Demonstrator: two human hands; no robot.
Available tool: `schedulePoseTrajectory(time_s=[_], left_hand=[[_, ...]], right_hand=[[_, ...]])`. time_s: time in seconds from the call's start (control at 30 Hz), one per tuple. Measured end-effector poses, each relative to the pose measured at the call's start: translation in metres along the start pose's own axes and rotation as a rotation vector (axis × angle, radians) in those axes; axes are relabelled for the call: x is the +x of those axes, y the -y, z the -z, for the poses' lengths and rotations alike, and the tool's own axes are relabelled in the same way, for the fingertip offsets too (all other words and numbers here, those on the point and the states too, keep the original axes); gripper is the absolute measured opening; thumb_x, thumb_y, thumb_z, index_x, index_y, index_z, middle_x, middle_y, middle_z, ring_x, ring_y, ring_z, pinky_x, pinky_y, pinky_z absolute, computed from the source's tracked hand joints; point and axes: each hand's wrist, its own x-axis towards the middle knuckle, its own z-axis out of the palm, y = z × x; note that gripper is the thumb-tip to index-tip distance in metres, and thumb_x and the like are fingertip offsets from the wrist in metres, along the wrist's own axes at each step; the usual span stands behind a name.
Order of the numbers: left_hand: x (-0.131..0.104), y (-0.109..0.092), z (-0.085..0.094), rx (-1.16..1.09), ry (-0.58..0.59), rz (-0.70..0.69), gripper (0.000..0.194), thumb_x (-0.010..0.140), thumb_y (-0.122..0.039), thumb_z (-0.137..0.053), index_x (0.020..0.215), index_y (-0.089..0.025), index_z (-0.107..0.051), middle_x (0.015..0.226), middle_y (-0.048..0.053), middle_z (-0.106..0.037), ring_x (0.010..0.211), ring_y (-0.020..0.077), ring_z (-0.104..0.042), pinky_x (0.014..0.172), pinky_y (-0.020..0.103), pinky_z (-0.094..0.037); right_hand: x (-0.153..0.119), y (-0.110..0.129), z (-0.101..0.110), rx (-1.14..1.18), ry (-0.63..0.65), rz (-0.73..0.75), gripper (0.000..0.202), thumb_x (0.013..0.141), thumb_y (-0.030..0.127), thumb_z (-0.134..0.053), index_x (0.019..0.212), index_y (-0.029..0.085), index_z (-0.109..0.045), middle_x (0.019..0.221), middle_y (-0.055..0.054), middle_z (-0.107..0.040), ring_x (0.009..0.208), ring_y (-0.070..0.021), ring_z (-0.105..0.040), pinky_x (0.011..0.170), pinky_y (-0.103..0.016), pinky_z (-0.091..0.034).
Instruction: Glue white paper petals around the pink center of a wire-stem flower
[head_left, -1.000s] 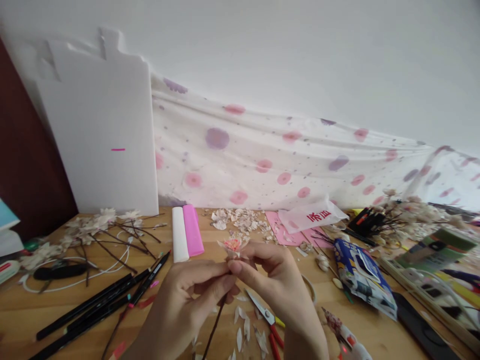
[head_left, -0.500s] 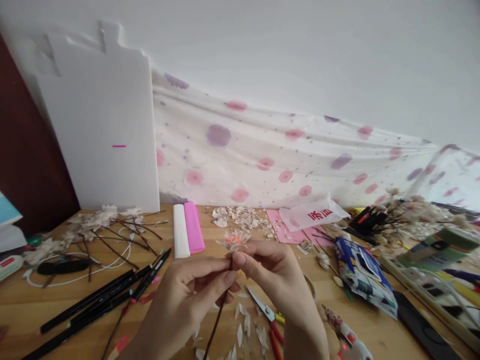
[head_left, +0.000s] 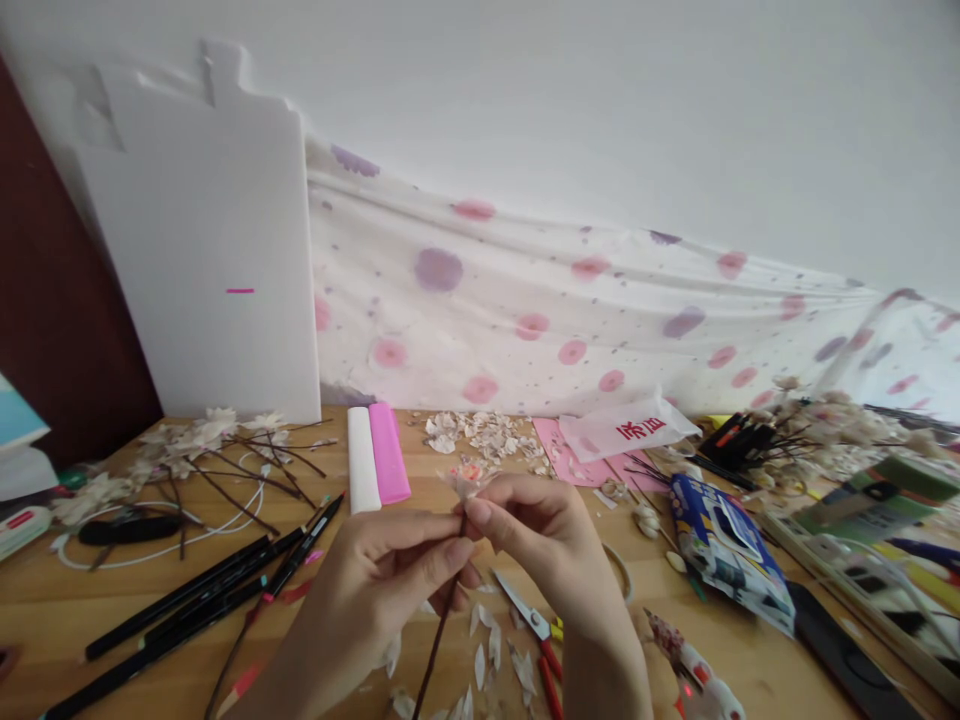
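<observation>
Between my two hands is an artificial flower with pale petals (head_left: 465, 484), an orange-pink centre and a thin brown stem (head_left: 435, 655). My left hand (head_left: 394, 575) pinches the stem just below the bloom, thumb against fingers. At the flower's base, my right hand (head_left: 551, 545) is closed, thumb and forefinger pressed on the petals' lower ends. Its fingertips touch those of the left hand and partly hide the bloom. Loose pale petals (head_left: 480, 665) lie on the table below. Scissors with red handles (head_left: 536, 622) rest under my right wrist.
Black markers (head_left: 187, 590) and finished flowers on stems (head_left: 210, 435) lie left. White and pink rolls (head_left: 388, 455) stand behind my hands, beside a petal pile (head_left: 487, 435). To the right are a blue packet (head_left: 727, 545), a glue gun (head_left: 694, 670) and a power strip (head_left: 855, 590).
The bloom's petals look more gathered and upright than before, and less spread sideways. Both hands keep nearly the same place and grip.
</observation>
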Motion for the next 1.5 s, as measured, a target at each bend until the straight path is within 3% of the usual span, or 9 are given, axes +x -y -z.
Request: schedulePoseTrajectory(time_s=[0.37, 0.6, 0.73, 0.97, 1.23, 1.5], left_hand=[[-0.001, -0.006, -0.004, -0.129, -0.059, 0.087, 0.025, 0.084, -0.040, -0.077, 0.089, -0.016, -0.083, 0.065, 0.002, -0.072, 0.061, 0.0116, -0.063, 0.060, 0.021, -0.052], [0.003, 0.005, 0.002, -0.140, 0.006, 0.035, 0.028, 0.085, -0.044, -0.077, 0.087, -0.016, -0.083, 0.066, 0.003, -0.072, 0.060, 0.0103, -0.064, 0.058, 0.019, -0.051], [0.001, 0.002, -0.002, -0.131, -0.082, 0.064, 0.025, 0.082, -0.040, -0.080, 0.091, -0.018, -0.085, 0.066, 0.002, -0.072, 0.061, 0.0107, -0.063, 0.060, 0.020, -0.051], [0.000, -0.002, -0.005, -0.106, -0.102, 0.049, 0.016, 0.082, -0.034, -0.078, 0.085, -0.021, -0.085, 0.066, 0.001, -0.073, 0.062, 0.0108, -0.063, 0.060, 0.020, -0.051], [0.003, 0.001, 0.001, -0.066, -0.051, 0.017, 0.031, 0.084, -0.043, -0.075, 0.070, -0.016, -0.080, 0.064, 0.003, -0.071, 0.061, 0.0121, -0.062, 0.059, 0.021, -0.050], [0.006, 0.005, 0.004, -0.133, -0.019, -0.011, 0.031, 0.085, -0.045, -0.077, 0.074, -0.017, -0.081, 0.064, 0.003, -0.072, 0.059, 0.0103, -0.063, 0.056, 0.017, -0.051]], right_hand=[[0.003, 0.001, 0.000, 0.005, 0.004, -0.059, 0.031, 0.079, 0.048, -0.080, 0.066, 0.021, -0.073, 0.059, 0.001, -0.066, 0.053, -0.0085, -0.049, 0.048, -0.021, -0.038], [0.004, -0.001, 0.000, -0.031, -0.012, -0.019, 0.033, 0.081, 0.048, -0.077, 0.066, 0.020, -0.074, 0.059, 0.001, -0.064, 0.051, -0.0080, -0.047, 0.048, -0.021, -0.038], [0.005, 0.000, -0.001, -0.018, 0.006, -0.017, 0.030, 0.083, 0.043, -0.078, 0.064, 0.020, -0.074, 0.059, 0.001, -0.064, 0.052, -0.0075, -0.047, 0.049, -0.020, -0.039], [0.005, -0.001, -0.003, 0.087, 0.036, -0.023, 0.030, 0.082, 0.044, -0.080, 0.065, 0.021, -0.072, 0.058, 0.003, -0.062, 0.049, -0.0075, -0.046, 0.048, -0.022, -0.037], [0.006, -0.018, -0.006, 0.298, 0.064, -0.101, 0.033, 0.080, 0.047, -0.083, 0.068, 0.021, -0.068, 0.057, 0.005, -0.060, 0.047, -0.0068, -0.044, 0.046, -0.022, -0.032], [0.005, -0.015, -0.009, 0.275, 0.037, -0.100, 0.029, 0.084, 0.045, -0.081, 0.072, 0.020, -0.070, 0.057, 0.006, -0.056, 0.048, -0.0047, -0.041, 0.046, -0.019, -0.030]])
